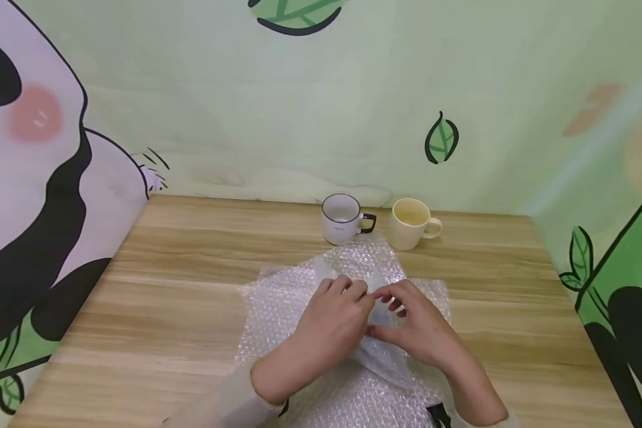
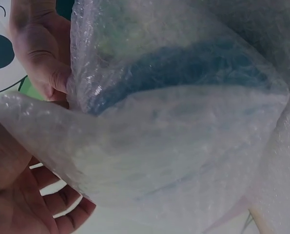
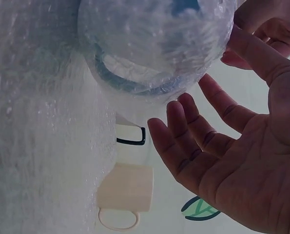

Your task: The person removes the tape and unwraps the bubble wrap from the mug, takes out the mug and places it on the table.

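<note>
A bluish, rounded thing wrapped in bubble wrap makes a bundle (image 1: 387,359) between my two hands, over a spread sheet of bubble wrap (image 1: 273,315). Its blue shows through the layers in the left wrist view, but its kind is hidden. My left hand (image 1: 334,318) grips the wrap at the bundle's top, its fingers bent over the far side. From the right, my right hand (image 1: 425,324) holds the bundle, thumb on the near side and bent fingers at the far side. The fingertips of both hands nearly meet at the top.
Behind the sheet stand a white mug (image 1: 341,223) with a dark rim and handle, and a pale yellow mug (image 1: 406,229). The wooden table (image 1: 187,285) meets a painted wall (image 1: 219,119) at its back edge.
</note>
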Motion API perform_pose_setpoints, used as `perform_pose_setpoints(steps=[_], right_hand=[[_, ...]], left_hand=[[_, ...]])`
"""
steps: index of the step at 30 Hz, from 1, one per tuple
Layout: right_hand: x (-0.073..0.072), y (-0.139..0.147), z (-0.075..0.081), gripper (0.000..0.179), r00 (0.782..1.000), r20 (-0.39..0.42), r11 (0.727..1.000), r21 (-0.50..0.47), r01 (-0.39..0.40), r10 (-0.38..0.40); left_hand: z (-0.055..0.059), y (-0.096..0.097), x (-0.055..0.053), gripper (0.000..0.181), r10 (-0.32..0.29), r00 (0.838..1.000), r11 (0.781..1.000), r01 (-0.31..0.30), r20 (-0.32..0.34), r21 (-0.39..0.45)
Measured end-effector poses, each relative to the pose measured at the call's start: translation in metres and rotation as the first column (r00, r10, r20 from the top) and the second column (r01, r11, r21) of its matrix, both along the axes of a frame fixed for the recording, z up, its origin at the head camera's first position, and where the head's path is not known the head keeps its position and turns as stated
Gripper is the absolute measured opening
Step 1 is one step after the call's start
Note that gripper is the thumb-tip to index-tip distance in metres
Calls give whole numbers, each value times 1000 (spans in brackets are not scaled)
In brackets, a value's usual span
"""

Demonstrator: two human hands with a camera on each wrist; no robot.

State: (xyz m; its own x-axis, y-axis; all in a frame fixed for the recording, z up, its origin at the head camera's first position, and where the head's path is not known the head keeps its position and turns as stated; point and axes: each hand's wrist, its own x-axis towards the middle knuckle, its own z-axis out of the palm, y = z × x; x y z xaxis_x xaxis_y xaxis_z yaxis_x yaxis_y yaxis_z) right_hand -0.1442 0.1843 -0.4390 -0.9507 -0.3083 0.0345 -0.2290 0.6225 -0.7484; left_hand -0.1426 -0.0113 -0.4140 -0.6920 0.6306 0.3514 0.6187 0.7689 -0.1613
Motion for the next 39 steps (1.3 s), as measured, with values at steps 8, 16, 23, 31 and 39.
perform_pose_setpoints(steps=[8, 16, 23, 31, 39], right_hand=[[-1, 0, -1, 48, 1000, 5, 1000, 4, -3, 3], [-1, -1, -2, 48, 1000, -3, 1000, 1, -8, 8], [-2, 1, -2, 46, 1000, 9, 1000, -17, -27, 27], [-3, 4, -5, 38, 998, 36, 996, -81, -44, 48], [-2, -4, -5, 44, 1000, -2, 999, -37, -14, 14]], left_hand=[[-1, -3, -6, 19, -100, 994, 995, 100, -35, 1], [-3, -6, -7, 14, -144, 990, 990, 144, -6, 13], [-5, -7, -8, 10, -144, 989, 989, 144, -18, 30], [-8, -6, -10, 9, -129, 991, 991, 130, -40, 33], [-7, -6, -9, 16, -97, 995, 995, 97, -26, 20]])
